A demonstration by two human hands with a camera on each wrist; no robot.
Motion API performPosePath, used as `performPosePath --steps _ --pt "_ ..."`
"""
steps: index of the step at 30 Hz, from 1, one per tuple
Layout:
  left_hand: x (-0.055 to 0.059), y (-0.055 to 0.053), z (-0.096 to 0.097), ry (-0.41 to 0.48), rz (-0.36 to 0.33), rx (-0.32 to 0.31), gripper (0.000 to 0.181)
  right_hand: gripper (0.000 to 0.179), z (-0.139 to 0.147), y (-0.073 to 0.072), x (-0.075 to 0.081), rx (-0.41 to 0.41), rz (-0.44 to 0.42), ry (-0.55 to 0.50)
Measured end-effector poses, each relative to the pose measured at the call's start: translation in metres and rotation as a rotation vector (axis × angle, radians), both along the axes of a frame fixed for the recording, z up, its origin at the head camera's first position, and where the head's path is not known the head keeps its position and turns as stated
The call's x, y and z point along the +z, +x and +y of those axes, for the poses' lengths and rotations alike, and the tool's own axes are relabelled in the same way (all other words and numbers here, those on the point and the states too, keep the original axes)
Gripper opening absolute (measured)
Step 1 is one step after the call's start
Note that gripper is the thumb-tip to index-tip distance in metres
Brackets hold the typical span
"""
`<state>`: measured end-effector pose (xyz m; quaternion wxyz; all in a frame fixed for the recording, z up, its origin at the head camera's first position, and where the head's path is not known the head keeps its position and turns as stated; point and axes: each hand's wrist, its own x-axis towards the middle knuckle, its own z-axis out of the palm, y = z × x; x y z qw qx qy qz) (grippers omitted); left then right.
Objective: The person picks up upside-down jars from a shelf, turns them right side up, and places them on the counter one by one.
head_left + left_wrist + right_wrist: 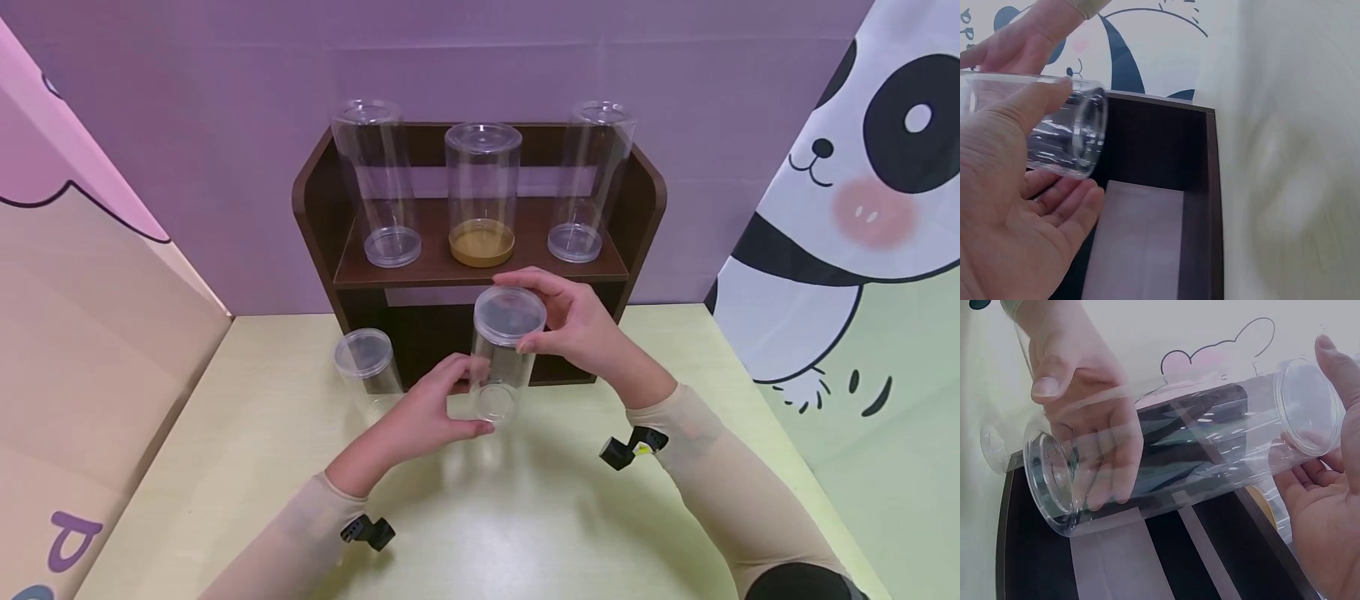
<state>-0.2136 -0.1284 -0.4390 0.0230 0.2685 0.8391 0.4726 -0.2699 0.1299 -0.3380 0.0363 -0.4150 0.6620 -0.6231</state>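
A tall clear plastic jar (506, 367) with a clear lid (510, 312) is tilted in front of the brown shelf. My right hand (573, 329) grips it at the lid end, thumb and fingers on opposite sides. Around the base end is my left hand (427, 412); in the right wrist view its straight fingers (1124, 447) lie behind the jar and its thumb stands off the wall. How firmly these fingers touch is hidden. On the table to the left stands a second lidded jar (365, 354), partly behind the left hand.
Two clear-lidded jars, one at the left (371, 175) and one at the right (596, 175), flank a gold-lidded jar (483, 183) on the upper board; all stand lid-down. The dark brown shelf (645, 196) rests at the back of the pale table (247, 433). Printed curtains enclose it.
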Motion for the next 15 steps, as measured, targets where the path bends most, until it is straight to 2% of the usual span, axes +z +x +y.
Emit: performPosePath --steps 3,7,12,15 --pt "0.006 0.004 -0.003 -0.01 -0.001 0.022 0.073 0.101 0.001 0.0 -0.002 -0.005 -0.006 0.004" --pt "0.024 0.009 -0.01 0.0 0.04 0.06 0.072 0.098 0.003 0.0 -0.006 -0.013 -0.013 0.015" --pt "0.049 0.011 -0.027 0.073 0.171 0.107 0.056 0.084 0.005 0.0 -0.011 -0.006 -0.036 0.007" --pt "0.061 0.009 -0.041 0.162 0.261 0.175 0.044 0.077 0.005 0.0 -0.012 -0.005 -0.049 0.009"
